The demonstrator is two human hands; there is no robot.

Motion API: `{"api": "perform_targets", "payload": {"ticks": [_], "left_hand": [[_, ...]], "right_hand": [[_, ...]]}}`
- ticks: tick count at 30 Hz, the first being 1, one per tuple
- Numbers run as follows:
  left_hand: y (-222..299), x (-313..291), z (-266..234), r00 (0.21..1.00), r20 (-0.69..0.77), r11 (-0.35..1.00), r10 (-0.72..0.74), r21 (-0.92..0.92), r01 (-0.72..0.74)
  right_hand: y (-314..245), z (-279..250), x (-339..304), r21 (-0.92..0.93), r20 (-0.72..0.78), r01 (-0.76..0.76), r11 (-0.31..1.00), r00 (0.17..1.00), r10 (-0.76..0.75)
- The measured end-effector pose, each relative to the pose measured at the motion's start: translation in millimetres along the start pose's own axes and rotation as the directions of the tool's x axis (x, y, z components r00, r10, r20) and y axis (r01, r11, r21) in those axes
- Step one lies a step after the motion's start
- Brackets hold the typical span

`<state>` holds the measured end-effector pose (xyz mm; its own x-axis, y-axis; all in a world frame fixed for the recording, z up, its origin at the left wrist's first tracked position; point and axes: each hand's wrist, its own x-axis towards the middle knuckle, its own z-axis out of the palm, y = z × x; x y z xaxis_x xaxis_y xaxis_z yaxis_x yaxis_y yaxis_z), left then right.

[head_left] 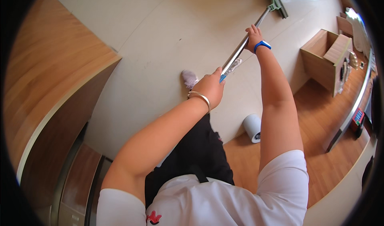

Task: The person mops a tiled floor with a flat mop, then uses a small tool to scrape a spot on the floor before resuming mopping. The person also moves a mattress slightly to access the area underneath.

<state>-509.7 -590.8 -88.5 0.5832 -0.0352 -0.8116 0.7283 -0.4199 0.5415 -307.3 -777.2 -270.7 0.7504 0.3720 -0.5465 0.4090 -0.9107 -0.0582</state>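
Observation:
Both my hands are on the silver pole (237, 52) of a mop, which slants from my waist up toward the far right. Closed round the pole's near end, by a blue part, is my left hand (209, 88), with a silver bangle on its wrist. Farther along, my right hand (254, 39) grips the same pole, a blue band on that wrist. The mop's head (279, 4) is long and dark with a green bracket, and lies at the far right on the pale floor (160, 30). Its far end is cut off by the view's edge.
A wooden counter (60, 46) with a curved edge runs along my left. To the right, a box-like wooden unit (320, 52) stands by a wood-coloured surface (320, 126). A white cylinder (251, 126) is near my right elbow. My shoe (189, 78) shows below the pole.

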Motion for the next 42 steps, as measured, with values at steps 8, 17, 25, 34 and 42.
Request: {"api": "perform_targets", "payload": {"ticks": [8, 17, 25, 34, 42], "left_hand": [[-160.9, -168.5, -8.8, 0.994, -0.086, 0.984, -0.071, 0.158, 0.084], [-401.2, -485.1, 11.7, 0.926, -0.269, 0.963, -0.264, -0.015, 0.271], [-443.4, -727.3, 10.6, 0.548, -0.495, 0.699, -0.674, -0.190, 0.689], [-412.8, -696.3, 20.4, 0.559, -0.631, 0.618, -0.538, 0.156, 0.771], [-401.2, -577.9, 4.4, 0.840, -0.454, 0.827, -0.297, 0.317, 0.464]], "right_hand": [[-160.4, 78.2, -131.7, -0.006, 0.094, 0.333, 0.943, 0.939, -0.331], [-448.3, 142.5, -397.8, 0.198, 0.259, 0.719, 0.666, 0.616, -0.743], [-641.4, 158.6, -587.4, 0.584, 0.268, 0.768, 0.265, 0.126, -0.955], [-612.7, 143.4, -567.5, 0.318, 0.291, 0.844, 0.432, 0.347, -0.891], [-534.0, 170.8, -457.6, 0.217, 0.036, 0.655, 0.724, 0.736, -0.676]]}}
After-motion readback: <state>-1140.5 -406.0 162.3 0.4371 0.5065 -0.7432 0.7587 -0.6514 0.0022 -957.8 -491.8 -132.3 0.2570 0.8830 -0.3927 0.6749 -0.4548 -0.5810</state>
